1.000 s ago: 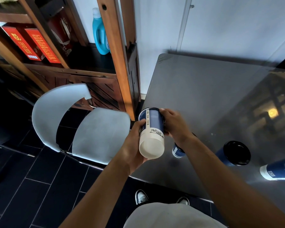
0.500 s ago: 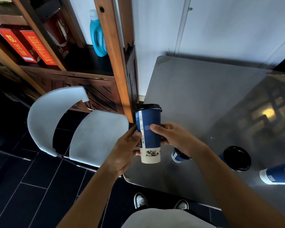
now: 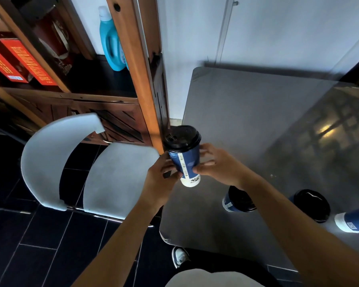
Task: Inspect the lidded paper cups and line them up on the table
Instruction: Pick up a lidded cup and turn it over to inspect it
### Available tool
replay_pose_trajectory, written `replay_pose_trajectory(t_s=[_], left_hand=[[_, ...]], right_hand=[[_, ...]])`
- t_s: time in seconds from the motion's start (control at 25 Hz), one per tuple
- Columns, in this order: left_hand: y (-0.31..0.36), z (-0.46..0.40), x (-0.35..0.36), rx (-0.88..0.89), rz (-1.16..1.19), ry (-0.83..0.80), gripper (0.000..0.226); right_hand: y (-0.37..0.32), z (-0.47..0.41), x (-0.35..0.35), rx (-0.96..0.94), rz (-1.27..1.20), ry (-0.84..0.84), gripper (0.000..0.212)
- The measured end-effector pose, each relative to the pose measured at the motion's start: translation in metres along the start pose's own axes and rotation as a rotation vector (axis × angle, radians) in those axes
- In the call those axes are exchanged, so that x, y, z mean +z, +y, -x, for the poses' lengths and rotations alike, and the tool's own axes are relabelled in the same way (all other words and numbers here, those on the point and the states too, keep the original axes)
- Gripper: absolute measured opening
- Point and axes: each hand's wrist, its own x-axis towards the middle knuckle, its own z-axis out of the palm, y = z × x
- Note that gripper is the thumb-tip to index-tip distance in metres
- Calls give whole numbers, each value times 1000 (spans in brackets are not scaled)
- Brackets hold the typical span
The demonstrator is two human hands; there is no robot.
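Centre frame: left hand [image 3: 161,179] and right hand [image 3: 218,165] grip blue cup [image 3: 186,162] | now more upright, black lid [image 3: 182,138] facing camera | above table [image 3: 257,125] edge

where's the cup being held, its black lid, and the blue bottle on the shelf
held cup [image 3: 187,164], head view, blue side wall
black lid [image 3: 182,137], head view, top face
blue bottle [image 3: 112,46], head view, body by the handle

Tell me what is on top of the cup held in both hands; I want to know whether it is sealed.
A black lid caps the held cup, gripped by the left hand and right hand. The contents are hidden, and whether its sip hole is closed is unclear.
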Motion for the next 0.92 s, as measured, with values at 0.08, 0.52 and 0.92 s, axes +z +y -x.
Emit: replay_pose_trajectory(t_s=[0.08,0.52,0.92], left_hand=[[2,-17,2,18,-29,-19,46],[-13,-170,43,-44,-86,-39,56],[-57,-265,56,-125,-66,-14,49]], right_hand=[[6,-13,-8,32,-21,32,67],[46,-156,-72,-20,121,73,75],[78,-244,-88,-139,165,187,75]])
